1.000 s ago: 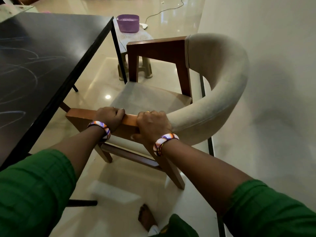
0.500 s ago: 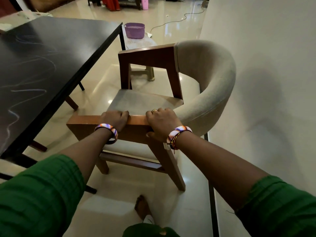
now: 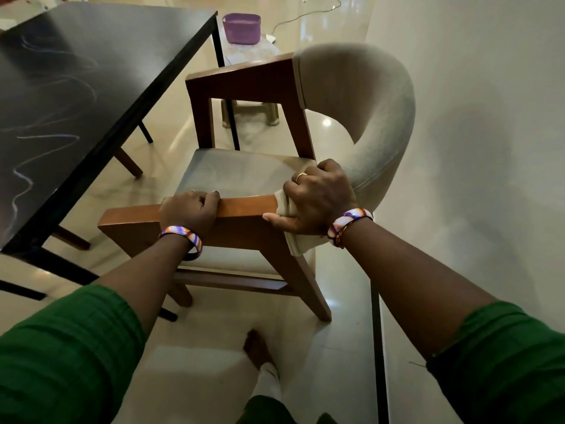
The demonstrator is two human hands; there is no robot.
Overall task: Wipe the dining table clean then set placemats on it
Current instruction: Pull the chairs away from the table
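Observation:
The dark dining table (image 3: 79, 87) fills the upper left, its top streaked with pale wipe marks. Beside it, away from its edge, stands a wooden chair (image 3: 244, 172) with a beige padded seat and curved backrest. My left hand (image 3: 191, 211) grips the near wooden armrest from above. My right hand (image 3: 316, 198) grips the same armrest where the wood meets the beige padding, thumb under the rail. No placemats or cloth show.
A purple tub (image 3: 241, 27) sits on a low plastic stool (image 3: 250, 87) beyond the chair. A white cable (image 3: 305, 13) trails over the glossy floor. A pale wall (image 3: 474, 148) runs close along the right. My bare foot (image 3: 258, 350) is below the chair.
The chair has shifted right and back from the table edge, toward the wall. My right hand slid along the armrest onto the padded end; my left hand kept its grip.

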